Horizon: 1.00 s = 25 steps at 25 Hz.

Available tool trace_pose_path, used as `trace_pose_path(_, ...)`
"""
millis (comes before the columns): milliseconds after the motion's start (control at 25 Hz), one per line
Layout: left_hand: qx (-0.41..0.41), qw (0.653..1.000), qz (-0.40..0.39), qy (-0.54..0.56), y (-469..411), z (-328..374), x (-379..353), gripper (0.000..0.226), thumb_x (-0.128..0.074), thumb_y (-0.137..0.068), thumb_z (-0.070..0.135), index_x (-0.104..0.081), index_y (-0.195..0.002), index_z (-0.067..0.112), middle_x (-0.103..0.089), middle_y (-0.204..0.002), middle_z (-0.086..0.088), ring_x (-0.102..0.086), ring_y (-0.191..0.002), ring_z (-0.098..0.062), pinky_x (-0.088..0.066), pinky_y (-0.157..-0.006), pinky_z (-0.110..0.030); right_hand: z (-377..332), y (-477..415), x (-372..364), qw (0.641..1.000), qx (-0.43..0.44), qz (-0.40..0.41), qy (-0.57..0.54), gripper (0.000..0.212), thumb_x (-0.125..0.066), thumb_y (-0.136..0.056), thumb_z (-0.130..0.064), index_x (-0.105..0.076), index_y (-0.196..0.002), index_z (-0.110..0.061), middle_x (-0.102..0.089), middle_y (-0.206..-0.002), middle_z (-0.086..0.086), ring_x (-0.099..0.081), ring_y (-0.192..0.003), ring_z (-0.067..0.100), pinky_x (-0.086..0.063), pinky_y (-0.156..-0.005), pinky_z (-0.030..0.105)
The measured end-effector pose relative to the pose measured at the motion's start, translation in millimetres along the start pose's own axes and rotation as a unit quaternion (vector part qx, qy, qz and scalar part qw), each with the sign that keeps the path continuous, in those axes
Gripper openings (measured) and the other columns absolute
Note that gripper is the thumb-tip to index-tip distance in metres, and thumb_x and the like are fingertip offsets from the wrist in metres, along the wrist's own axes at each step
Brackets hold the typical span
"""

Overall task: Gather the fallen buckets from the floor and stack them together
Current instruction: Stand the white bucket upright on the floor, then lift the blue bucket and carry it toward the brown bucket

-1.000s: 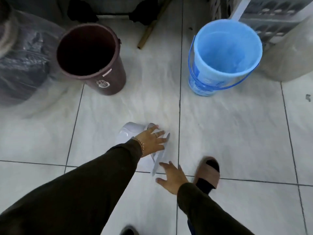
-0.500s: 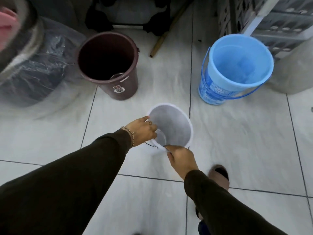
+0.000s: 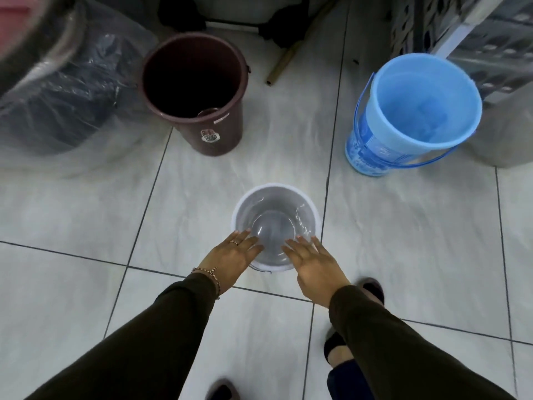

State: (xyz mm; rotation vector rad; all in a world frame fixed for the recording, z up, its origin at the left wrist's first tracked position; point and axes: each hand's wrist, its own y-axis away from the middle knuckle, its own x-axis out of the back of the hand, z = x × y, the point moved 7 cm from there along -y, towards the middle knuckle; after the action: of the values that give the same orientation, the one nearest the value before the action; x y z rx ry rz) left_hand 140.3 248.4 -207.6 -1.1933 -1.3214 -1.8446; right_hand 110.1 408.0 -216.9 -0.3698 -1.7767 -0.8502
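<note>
A small white bucket (image 3: 275, 209) stands upright on the tiled floor in the middle of the view, mouth up. My left hand (image 3: 230, 256) hovers over its near left rim with fingers spread and holds nothing. My right hand (image 3: 313, 262) is over the near right rim, also flat with fingers apart. A dark maroon bucket (image 3: 219, 131) stands upright at the back left. A light blue bucket (image 3: 372, 151) with a blue wire handle stands upright at the back right.
Clear plastic sheeting over dark bags (image 3: 66, 90) fills the left side. A wooden stick (image 3: 284, 63) lies on the floor between the far buckets. Grey crates (image 3: 476, 33) and a sack stand behind the blue bucket. My feet in slippers (image 3: 372, 287) are just behind the hands.
The white bucket lay on its side under my hands, was tipped up, and now stands upright. Both hands have let go of it and opened flat.
</note>
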Motion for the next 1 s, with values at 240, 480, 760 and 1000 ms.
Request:
trace_pose_path(240,0.072,0.992,0.040,0.096,-54,-10,115,0.065,-0.043,-0.094,0.004,-0.025,-0.154,0.023,-0.023,-0.164,0.002,-0.012,-0.154,-0.019,-0.010,-0.126,-0.030,162,46,87,0.948,-0.261,0.054,-0.175,0.067,-0.045,-0.096,-0.044,-0.027,-0.153,-0.014,-0.022,-0.163,0.008,-0.018,-0.151,0.024,-0.017,-0.124,0.041)
trace_pose_path(480,0.215,0.863,0.123,0.441,-181,13,207,0.059,-0.050,-0.099,0.033,-0.031,-0.152,0.015,-0.035,-0.158,-0.006,-0.035,-0.144,-0.024,-0.028,-0.117,-0.030,332,66,147,0.742,-0.502,0.177,-0.408,0.072,-0.048,-0.097,-0.045,-0.029,-0.151,-0.002,-0.030,-0.158,0.018,-0.030,-0.146,0.031,-0.025,-0.118,0.040)
trace_pose_path(760,0.275,0.760,0.088,0.582,-356,52,203,0.080,-0.056,-0.096,0.038,-0.014,-0.157,0.009,-0.028,-0.161,-0.013,-0.030,-0.147,-0.028,-0.025,-0.119,-0.033,428,1,130,0.647,-0.522,0.203,-0.517,0.062,-0.057,-0.096,-0.026,-0.030,-0.145,0.001,-0.053,-0.139,0.023,-0.052,-0.126,0.039,-0.041,-0.102,0.037)
trace_pose_path(1000,0.267,0.759,0.099,0.586,-388,56,188,0.083,-0.057,-0.093,0.017,-0.007,-0.156,0.034,-0.045,-0.144,-0.016,-0.050,-0.127,-0.040,-0.042,-0.110,-0.052,465,-12,108,0.643,-0.537,0.170,-0.520,0.078,-0.057,-0.090,-0.011,-0.011,-0.153,-0.007,-0.050,-0.137,0.020,-0.055,-0.117,0.039,-0.045,-0.086,0.034)
